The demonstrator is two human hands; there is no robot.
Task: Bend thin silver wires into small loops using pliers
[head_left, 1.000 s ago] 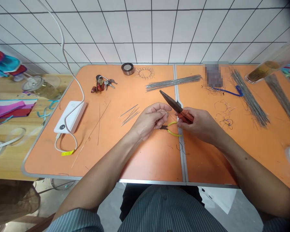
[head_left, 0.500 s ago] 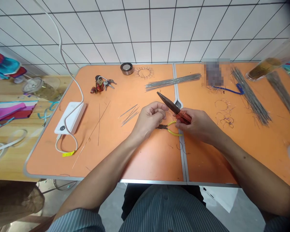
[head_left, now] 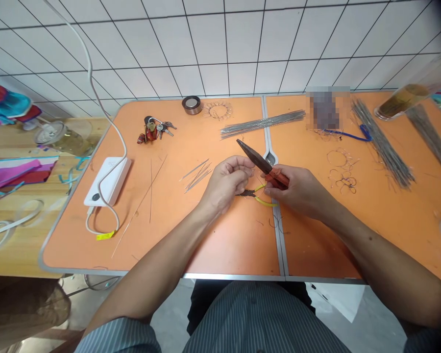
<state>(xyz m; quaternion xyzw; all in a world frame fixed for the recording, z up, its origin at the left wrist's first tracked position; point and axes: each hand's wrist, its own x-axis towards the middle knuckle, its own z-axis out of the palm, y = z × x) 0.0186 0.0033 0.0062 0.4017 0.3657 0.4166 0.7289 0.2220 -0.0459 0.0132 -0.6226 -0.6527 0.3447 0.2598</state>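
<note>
Behind an orange folding table (head_left: pixel 228 245) rises a white tile wall (head_left: pixel 220 49), and a wooden surface (head_left: pixel 22 264) lies off to the far left. Well left of the hands sit a white power bank (head_left: pixel 108 181) and a bunch of keys (head_left: pixel 152 131), with a roll of tape (head_left: pixel 191 105) farther ahead. Just left of the left hand (head_left: pixel 226 184) lies a small scatter of straight wires (head_left: pixel 198 175). That hand is curled, thumb and fingertips pressed together in a pinch on a fine wire (head_left: pixel 255 171), which is too thin to follow closely. Beneath the two hands rest yellow-handled pliers (head_left: pixel 266 201), their black nose pointing toward the left hand. The right hand (head_left: pixel 297 191) is closed around red-handled needle-nose pliers (head_left: pixel 277 179), with the tips angled up and away from the fine wire, not touching it. Ahead of the hands lie a spiky wire ring (head_left: pixel 217 110) and a bundle of straight wires (head_left: pixel 262 123). Right of the right hand are a few bent wire loops (head_left: pixel 341 171), then two long wire bundles (head_left: pixel 382 147) (head_left: pixel 431 142). So far, the shaped pieces look few, while most of the wire appears straight and unworked.
</note>
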